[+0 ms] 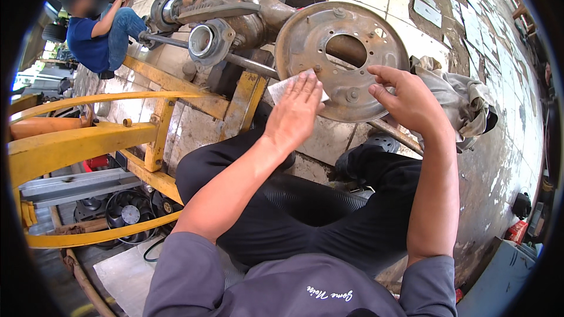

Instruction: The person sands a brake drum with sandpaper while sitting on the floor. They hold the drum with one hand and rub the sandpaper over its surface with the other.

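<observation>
Under the flattened left hand [295, 107], a pale sheet [278, 90] is pressed, seemingly to hug the rusty plate [305, 41]; alongside, the right hand [406, 97] curves, thumb and fingers parted.

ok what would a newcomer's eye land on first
Probably the large rusty round plate, upper middle. At its lower left, the left hand lies on a pale sheet; the right hand is by its right edge. A yellow frame stands at left.

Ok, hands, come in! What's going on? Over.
Left hand flat over pale sheet, lower left of rusty round plate. Right hand open at plate's right. Grey cloth bunched right of plate.
</observation>
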{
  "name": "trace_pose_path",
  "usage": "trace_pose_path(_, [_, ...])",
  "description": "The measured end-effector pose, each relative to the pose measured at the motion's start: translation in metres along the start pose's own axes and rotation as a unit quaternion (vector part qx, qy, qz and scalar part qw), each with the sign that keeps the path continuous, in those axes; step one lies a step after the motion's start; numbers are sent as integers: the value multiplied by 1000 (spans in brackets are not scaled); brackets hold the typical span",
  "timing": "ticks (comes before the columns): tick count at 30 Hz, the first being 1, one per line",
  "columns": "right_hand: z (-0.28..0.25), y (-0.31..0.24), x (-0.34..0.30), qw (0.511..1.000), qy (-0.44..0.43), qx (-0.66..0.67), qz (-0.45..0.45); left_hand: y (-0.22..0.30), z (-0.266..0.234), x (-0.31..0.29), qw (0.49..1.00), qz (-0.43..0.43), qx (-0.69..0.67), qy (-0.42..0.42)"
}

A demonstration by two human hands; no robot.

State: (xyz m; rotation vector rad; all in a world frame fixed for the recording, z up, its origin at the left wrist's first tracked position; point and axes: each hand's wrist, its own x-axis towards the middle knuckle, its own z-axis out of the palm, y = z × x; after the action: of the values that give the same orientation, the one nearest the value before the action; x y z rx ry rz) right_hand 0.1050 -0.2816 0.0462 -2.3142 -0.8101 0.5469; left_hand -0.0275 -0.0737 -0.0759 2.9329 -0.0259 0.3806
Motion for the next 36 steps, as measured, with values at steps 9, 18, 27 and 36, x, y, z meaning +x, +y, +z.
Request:
trace_pose_path(9, [0,0,-1,1000,-1,-3,4,-6,-5,7,999,-21,-27,1])
trace_pose_path(18, [1,4,1,1000,0,-6,-13,-9,-18,13,1000,-4,0,29])
trace_pose_path(27, [4,-2,2,1000,-5,-15,-1,-16,-3,7,999,-23,25,-1])
trace_pose_path(36, [6,-1,0,1000,-2,-20,-15,-6,0,1,1000,4,20,-18])
